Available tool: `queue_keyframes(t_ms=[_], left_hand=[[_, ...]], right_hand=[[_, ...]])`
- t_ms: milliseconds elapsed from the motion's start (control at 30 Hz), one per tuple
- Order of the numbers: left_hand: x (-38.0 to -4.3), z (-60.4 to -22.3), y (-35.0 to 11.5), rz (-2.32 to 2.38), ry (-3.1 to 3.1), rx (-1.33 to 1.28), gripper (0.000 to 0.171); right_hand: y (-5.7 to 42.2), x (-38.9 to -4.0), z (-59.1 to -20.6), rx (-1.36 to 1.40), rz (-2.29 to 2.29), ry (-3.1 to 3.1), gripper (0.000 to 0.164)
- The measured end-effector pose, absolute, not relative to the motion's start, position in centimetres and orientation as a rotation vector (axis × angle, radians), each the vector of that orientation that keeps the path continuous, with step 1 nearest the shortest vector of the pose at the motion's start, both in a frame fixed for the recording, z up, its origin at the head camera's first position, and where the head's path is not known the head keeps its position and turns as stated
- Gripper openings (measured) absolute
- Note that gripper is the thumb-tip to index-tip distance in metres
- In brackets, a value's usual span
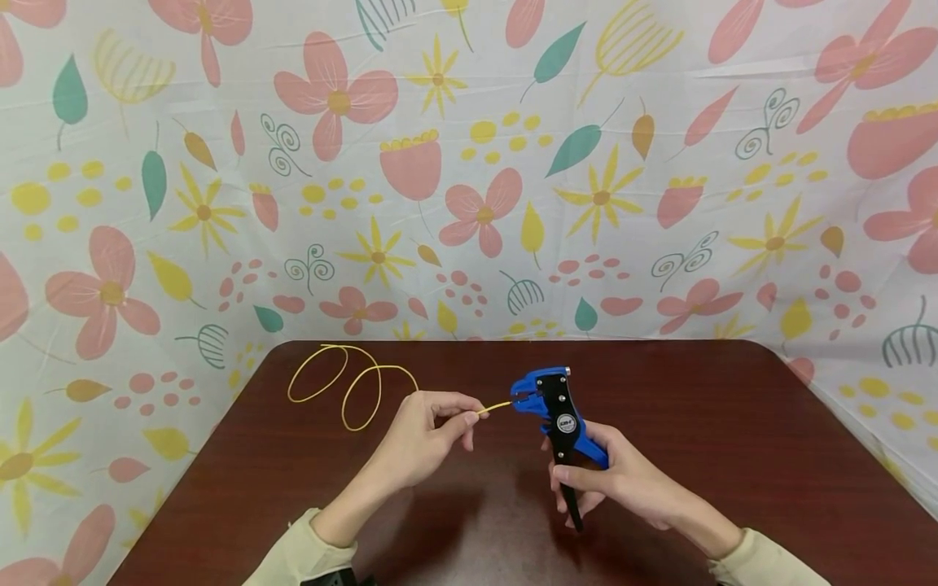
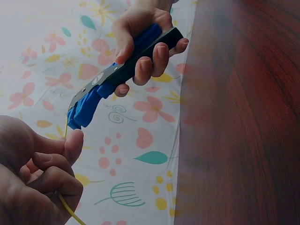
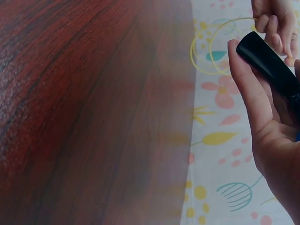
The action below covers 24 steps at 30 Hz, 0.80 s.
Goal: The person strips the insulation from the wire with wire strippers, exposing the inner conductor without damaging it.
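Between thumb and forefinger, my left hand (image 1: 425,435) pinches a thin yellow wire (image 1: 494,407) close to its end. The rest of the wire trails back behind that hand in loose loops. My right hand (image 1: 623,476) grips a blue and black wire stripper (image 1: 563,423) by its handles, with its head up and its mouth facing left. The wire's tip is right at the mouth of the stripper in the head view. In the left wrist view the wire (image 2: 65,127) runs from the fingertips up to the blue head (image 2: 84,110).
A dark red-brown wooden table (image 1: 293,505) lies under both hands. Behind it hangs a white cloth (image 1: 469,106) with printed flowers and leaves. The wire's loops (image 1: 379,391) spread toward the table's back left edge.
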<state>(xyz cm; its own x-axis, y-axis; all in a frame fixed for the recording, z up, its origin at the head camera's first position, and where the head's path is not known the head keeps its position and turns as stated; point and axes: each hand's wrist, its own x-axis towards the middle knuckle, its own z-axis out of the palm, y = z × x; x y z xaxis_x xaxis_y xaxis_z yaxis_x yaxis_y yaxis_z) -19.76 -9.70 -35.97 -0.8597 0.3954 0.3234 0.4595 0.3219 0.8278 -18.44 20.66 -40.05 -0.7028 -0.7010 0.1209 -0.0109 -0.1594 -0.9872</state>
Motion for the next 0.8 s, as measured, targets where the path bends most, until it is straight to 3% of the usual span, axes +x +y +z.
queue_keyframes(t_ms=[800], left_hand=[[-19.86, -35.75, -9.08, -1.561, -2.486, -0.829, 0.014]], right_hand=[[20.04, -17.91, -39.8, -0.824, -1.907, 1.676, 0.028]])
